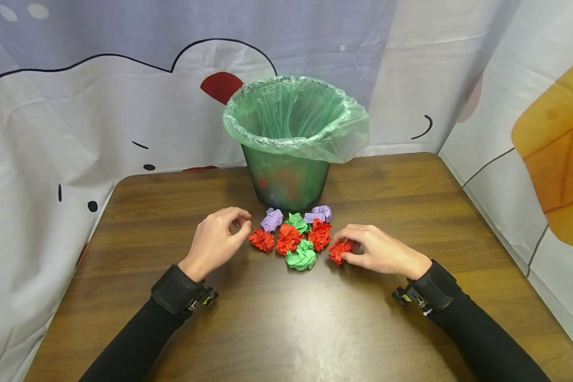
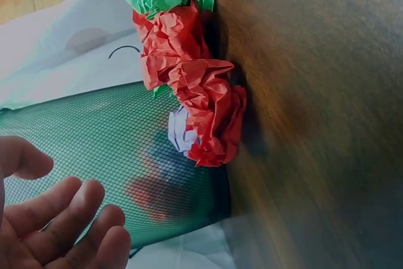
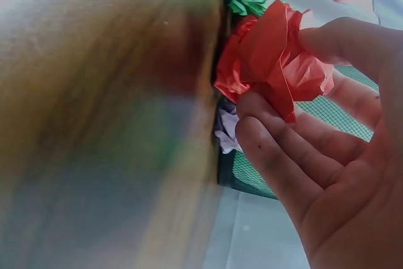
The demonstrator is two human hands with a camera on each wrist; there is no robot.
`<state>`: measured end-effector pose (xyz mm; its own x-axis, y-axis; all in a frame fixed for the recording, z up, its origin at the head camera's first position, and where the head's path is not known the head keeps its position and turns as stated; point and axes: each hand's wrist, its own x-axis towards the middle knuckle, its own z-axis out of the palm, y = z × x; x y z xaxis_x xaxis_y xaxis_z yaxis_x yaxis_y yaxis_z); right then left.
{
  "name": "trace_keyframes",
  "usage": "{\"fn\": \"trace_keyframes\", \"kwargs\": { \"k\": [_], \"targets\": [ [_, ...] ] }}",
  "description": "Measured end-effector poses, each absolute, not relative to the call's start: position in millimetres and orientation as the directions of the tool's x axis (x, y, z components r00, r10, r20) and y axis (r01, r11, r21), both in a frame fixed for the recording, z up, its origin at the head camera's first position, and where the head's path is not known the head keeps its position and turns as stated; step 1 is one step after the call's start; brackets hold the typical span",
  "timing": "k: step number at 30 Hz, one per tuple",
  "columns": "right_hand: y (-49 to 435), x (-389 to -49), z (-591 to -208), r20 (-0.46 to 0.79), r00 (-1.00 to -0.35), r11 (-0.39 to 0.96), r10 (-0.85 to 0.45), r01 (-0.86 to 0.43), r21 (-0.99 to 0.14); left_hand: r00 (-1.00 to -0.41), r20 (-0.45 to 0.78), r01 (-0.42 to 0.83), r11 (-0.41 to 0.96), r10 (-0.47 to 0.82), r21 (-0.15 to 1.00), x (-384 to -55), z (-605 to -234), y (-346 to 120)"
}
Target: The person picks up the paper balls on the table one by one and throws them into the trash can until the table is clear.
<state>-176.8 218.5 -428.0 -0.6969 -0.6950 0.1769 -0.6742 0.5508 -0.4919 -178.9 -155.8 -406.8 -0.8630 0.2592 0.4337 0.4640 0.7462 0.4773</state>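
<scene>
Crumpled paper balls lie in a cluster on the table in the head view: several red, two green and two purple. My right hand [image 1: 379, 249] is at the cluster's right side, its thumb and fingers round a red paper ball [image 1: 340, 251]. The same red paper ball [image 3: 277, 58] shows between thumb and fingertips in the right wrist view. My left hand [image 1: 217, 239] hovers at the left with loosely bent fingers, holding nothing. Nearest to it lies another red paper ball [image 1: 261, 240], apart from the fingers. A green paper ball [image 1: 302, 255] sits at the cluster's front.
A mesh wastebasket [image 1: 286, 178] stands right behind the balls. Over its rim folds a green plastic liner [image 1: 298, 143], and red shapes show dimly through the mesh. The wooden table [image 1: 286, 329] meets a printed curtain [image 1: 148, 116] at the back.
</scene>
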Motion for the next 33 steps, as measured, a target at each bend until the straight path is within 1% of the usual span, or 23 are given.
{"fn": "trace_keyframes", "kwargs": {
  "k": [9, 16, 24, 28, 33],
  "targets": [
    [224.5, -177.4, -406.7, 0.226, -0.705, 0.563, -0.672, -0.686, -0.462, -0.869, 0.417, 0.459, 0.750, 0.266, 0.477, -178.3, -411.3, -157.3],
    [228.3, -180.6, -387.7, 0.282, -0.692, 0.547, -0.664, -0.707, -0.447, -0.879, 0.396, 0.444, 0.755, 0.265, 0.482, -177.4, -414.9, -158.9],
    [227.6, -184.2, -371.4, 0.293, -0.682, 0.549, -0.670, -0.721, -0.424, -0.886, 0.376, 0.438, 0.761, 0.273, 0.479, -178.4, -417.1, -157.4],
    [227.2, -186.6, -358.1, 0.319, -0.662, 0.538, -0.678, -0.743, -0.399, -0.884, 0.377, 0.441, 0.762, 0.276, 0.475, -178.6, -417.0, -157.2],
    [227.8, -192.2, -337.9, 0.386, -0.608, 0.503, -0.694, -0.793, -0.344, -0.886, 0.367, 0.438, 0.766, 0.282, 0.470, -177.6, -418.6, -157.0]
  ]
}}
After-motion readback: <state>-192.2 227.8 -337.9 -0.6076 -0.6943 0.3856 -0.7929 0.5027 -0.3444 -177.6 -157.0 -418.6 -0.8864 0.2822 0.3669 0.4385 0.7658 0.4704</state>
